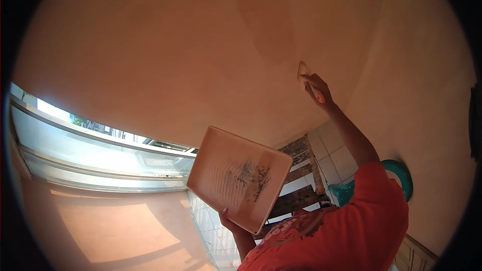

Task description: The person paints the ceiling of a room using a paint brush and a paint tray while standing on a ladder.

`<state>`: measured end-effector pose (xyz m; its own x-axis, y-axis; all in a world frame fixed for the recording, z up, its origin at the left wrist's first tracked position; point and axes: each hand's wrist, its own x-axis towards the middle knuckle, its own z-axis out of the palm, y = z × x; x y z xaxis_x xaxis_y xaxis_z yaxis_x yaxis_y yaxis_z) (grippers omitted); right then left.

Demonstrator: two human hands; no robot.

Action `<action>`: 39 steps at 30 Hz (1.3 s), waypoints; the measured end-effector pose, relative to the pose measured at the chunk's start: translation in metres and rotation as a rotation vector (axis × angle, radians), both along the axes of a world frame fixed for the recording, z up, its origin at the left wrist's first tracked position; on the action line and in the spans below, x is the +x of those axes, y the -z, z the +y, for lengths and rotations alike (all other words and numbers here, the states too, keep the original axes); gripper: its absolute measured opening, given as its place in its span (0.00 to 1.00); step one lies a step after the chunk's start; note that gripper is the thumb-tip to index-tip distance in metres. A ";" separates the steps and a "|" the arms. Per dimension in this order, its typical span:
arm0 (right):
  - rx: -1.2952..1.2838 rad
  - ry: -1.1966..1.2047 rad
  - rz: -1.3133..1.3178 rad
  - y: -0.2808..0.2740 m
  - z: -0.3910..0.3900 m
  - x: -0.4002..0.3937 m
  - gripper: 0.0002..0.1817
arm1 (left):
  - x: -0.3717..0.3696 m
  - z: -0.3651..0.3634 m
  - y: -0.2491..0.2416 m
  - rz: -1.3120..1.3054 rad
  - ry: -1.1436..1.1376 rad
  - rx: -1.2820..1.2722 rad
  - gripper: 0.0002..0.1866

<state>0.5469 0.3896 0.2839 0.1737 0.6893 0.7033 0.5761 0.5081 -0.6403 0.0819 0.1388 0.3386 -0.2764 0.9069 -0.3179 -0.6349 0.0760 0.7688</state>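
My right hand [318,90] is closed round the handle of a paint brush [303,70], whose end touches the orange-brown wall [341,55]. A darker patch [268,20] shows on the wall up and left of the brush. My left hand [229,219] grips the lower edge of a paint tray [216,165]; most of its fingers are hidden under the tray. The tray is tilted, with a ribbed slope and dark smears on its inner face.
A window frame [100,170] runs along the left, with sunlit wall beneath. Below the tray are a dark wooden slatted structure [296,200] and white floor tiles [329,163]. A green object [401,175] stands behind my right arm.
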 end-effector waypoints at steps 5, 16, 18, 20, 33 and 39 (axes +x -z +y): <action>-0.330 -0.070 0.688 0.024 -0.068 -0.022 0.10 | -0.005 0.003 0.010 -0.017 0.073 0.084 0.44; -0.195 -0.286 0.979 -0.095 -0.199 -0.073 0.19 | -0.004 0.005 0.011 -0.127 0.090 0.163 0.40; -0.184 -0.274 0.984 -0.118 -0.215 -0.087 0.21 | -0.008 0.009 0.022 -0.170 0.105 0.241 0.39; -0.179 -0.287 0.947 -0.144 -0.234 -0.108 0.21 | -0.005 0.009 0.020 -0.166 0.096 0.273 0.40; -0.744 -0.607 0.472 -0.169 -0.267 -0.203 0.17 | -0.005 0.013 0.029 -0.193 0.050 0.293 0.37; -0.560 -0.448 -0.015 -0.158 -0.249 -0.236 0.17 | -0.004 0.011 0.027 -0.216 0.046 0.257 0.36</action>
<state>0.3112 0.1407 0.4421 -0.2175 0.9501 0.2234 0.4001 0.2956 -0.8675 0.0778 0.1499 0.3114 -0.1843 0.9750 -0.1238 -0.7855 -0.0704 0.6149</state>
